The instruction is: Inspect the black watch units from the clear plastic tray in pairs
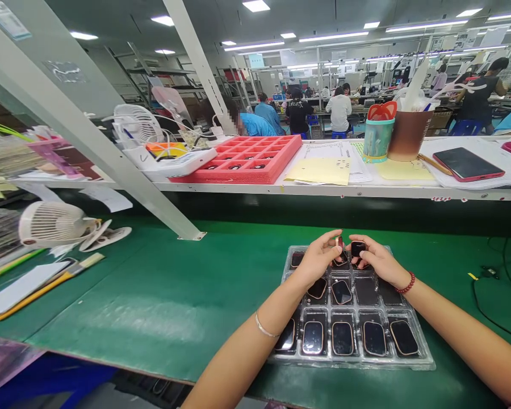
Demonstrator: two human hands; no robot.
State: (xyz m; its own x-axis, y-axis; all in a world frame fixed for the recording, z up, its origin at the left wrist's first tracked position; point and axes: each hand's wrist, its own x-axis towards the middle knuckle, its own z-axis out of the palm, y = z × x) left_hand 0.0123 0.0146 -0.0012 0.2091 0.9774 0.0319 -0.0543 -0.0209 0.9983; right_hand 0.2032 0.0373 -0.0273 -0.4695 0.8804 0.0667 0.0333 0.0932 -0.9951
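Note:
A clear plastic tray (426, 361) lies on the green bench, its pockets holding several square smartwatch faces with gold-coloured rims, such as the watch (342, 338) in the near row. Above the tray's far row, my left hand (321, 255) pinches a smartwatch (339, 243) turned edge-on. Just to its right, my right hand (381, 261) grips another smartwatch (358, 248) between thumb and fingers, dark screen facing me. At least one pocket (365, 290) in the middle row has no watch in it. My forearms cover parts of the tray's left and right sides.
A white fan (53, 224), a brush (51, 287) and papers lie at the left. A slanted metal post (153, 196) meets the bench. The raised shelf holds a red compartment tray (255, 162), a phone (468, 163) and cups. A black cable (479, 301) lies right. People sit farther back.

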